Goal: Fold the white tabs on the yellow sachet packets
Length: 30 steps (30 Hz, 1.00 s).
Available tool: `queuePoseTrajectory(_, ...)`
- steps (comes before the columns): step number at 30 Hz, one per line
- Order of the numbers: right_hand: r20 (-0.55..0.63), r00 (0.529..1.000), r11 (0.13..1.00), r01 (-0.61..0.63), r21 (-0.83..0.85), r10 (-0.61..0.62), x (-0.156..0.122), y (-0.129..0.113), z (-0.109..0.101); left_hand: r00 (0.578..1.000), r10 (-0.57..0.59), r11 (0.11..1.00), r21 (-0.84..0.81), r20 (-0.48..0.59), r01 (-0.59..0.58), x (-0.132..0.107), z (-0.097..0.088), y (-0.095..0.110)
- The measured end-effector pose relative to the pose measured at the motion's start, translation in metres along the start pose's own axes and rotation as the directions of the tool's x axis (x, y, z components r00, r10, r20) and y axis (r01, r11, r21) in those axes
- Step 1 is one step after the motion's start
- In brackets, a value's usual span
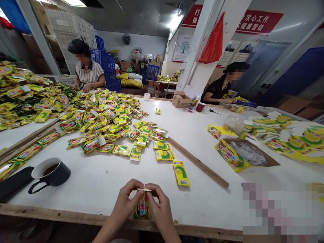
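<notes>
Near the front edge of the white table I hold a small yellow-green printed carton (pixel 142 207) upright between both hands. My left hand (pixel 129 197) pinches its top left side, and my right hand (pixel 158 202) pinches the top right. A white flap (pixel 145 189) shows at the carton's top, between my thumbs and fingertips. Beyond my hands, a single yellow carton (pixel 181 173) lies flat, with two more just behind it. To the left of these spreads a loose pile of similar cartons (pixel 111 126), some with white flaps sticking out.
A dark mug (pixel 52 172) of brown liquid stands at left beside a black flat object (pixel 16 182). A wooden stick (pixel 199 163) lies right of the cartons. An open display box (pixel 233 157) holds clear plastic. Two people (pixel 89 72) work across the table.
</notes>
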State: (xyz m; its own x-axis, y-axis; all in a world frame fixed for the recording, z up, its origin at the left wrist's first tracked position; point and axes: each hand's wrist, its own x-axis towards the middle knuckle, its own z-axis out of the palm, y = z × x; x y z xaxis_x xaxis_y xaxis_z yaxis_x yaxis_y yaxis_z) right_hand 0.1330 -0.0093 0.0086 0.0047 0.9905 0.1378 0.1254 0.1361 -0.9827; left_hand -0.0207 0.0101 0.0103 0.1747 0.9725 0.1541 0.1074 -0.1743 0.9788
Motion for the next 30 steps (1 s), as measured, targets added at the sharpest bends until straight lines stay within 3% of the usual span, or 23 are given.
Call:
queuePoseTrajectory(16,-0.08,0.996,0.996,-0.039,-0.075,0.033,0.014,-0.008,0.004,0.981,-0.123,0.992,-0.034,-0.152,0.12,0.006,0.013,0.006)
queuePoseTrajectory(24,-0.05,0.997,0.998,-0.06,0.005,0.06,0.007,-0.007,0.002,0.983,-0.161,0.985,-0.078,-0.089,0.155,-0.004,0.01,0.002)
queuePoseTrajectory(30,0.016,0.999,0.996,-0.048,0.07,0.047,0.001,0.0,0.006,0.992,-0.12,0.993,-0.025,-0.028,0.119,-0.01,0.005,-0.001)
